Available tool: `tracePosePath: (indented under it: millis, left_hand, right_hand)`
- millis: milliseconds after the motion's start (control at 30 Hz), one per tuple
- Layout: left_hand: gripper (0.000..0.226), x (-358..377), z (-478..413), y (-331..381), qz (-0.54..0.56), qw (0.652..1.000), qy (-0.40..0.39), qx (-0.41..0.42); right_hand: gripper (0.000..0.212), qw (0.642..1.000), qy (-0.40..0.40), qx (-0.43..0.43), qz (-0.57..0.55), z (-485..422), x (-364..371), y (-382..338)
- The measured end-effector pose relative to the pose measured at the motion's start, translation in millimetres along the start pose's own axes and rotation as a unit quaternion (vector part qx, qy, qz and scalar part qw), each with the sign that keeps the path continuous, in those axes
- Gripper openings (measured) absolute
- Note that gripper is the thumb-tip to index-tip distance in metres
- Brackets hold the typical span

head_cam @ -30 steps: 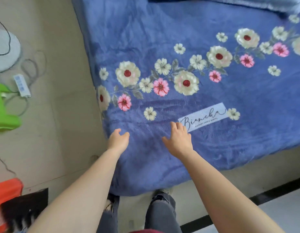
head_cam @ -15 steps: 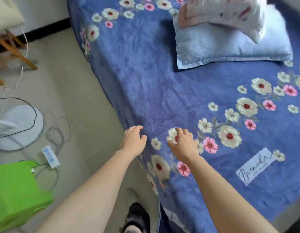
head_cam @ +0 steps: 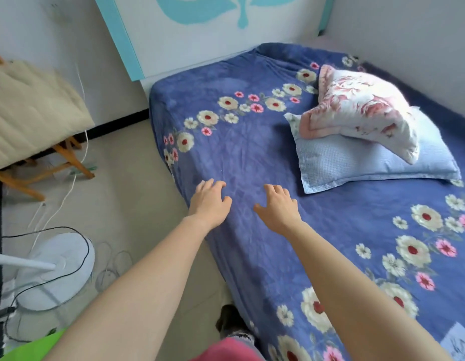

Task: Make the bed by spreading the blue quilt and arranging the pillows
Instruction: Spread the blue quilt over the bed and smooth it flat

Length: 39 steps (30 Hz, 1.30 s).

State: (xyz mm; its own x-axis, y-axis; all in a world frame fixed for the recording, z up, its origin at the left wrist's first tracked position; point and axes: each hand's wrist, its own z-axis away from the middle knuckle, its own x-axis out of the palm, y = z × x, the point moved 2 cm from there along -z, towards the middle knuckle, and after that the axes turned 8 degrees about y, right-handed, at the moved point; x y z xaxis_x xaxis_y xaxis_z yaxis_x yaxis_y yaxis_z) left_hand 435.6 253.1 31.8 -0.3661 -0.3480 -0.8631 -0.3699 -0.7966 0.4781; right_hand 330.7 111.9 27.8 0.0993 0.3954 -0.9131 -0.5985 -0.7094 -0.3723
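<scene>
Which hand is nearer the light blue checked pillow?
Right. The right hand rests on the blue quilt just short of the light blue pillow's near corner; the left hand lies farther off, by the bed's edge.

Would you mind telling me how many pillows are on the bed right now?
2. A light blue checked pillow lies on the quilt; a pink floral pillow sits on top of it. None seem hidden.

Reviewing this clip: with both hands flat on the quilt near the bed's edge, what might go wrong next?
1. The floral pillow sits tilted on the blue pillow; tugging the quilt may tip it off.
2. Cables and a fan base lie on the floor beside the bed; stepping sideways risks tripping.
3. The left hand and right hand press open, gripping nothing, so smoothing might push creases along.
</scene>
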Motion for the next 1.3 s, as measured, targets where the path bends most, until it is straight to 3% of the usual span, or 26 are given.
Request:
tracePosePath:
  millis: [200, 533, 633, 833, 1133, 1300]
  left_hand:
    - [0.050, -74.5, -108.6, 0.1, -0.057, 0.997, 0.036, 0.038]
    - [0.056, -177.2, -327.3, -24.1, -0.087, 0.990, 0.056, 0.091]
    - [0.053, -213.6, -428.0, -36.7, -0.087, 0.987, 0.048, 0.125]
    - [0.053, -244.5, -551.2, -44.6, -0.110, 0.977, -0.021, 0.184]
    - [0.054, -243.4, -739.1, 51.8, -0.118, 0.938, -0.054, 0.322]
    - [0.053, -213.5, -810.6, 96.6, -0.106, 0.929, -0.095, 0.342]
  right_hand:
    - [0.045, 0.999, 0.021, -0.020, 0.032, -114.4, -29.6, -55.2]
    - [0.052, 0.998, 0.058, 0.000, 0.034, -323.8, -70.6, -164.3]
    - [0.055, 0.994, 0.098, 0.046, 0.010, -410.6, -82.1, -202.7]
    - [0.049, 0.979, 0.125, 0.156, -0.035, -490.7, -87.1, -238.3]
    - [0.061, 0.953, 0.163, 0.257, -0.011, -622.3, -129.4, -206.8]
    - [0.060, 0.940, 0.148, 0.306, -0.026, -694.8, -137.4, -173.6]
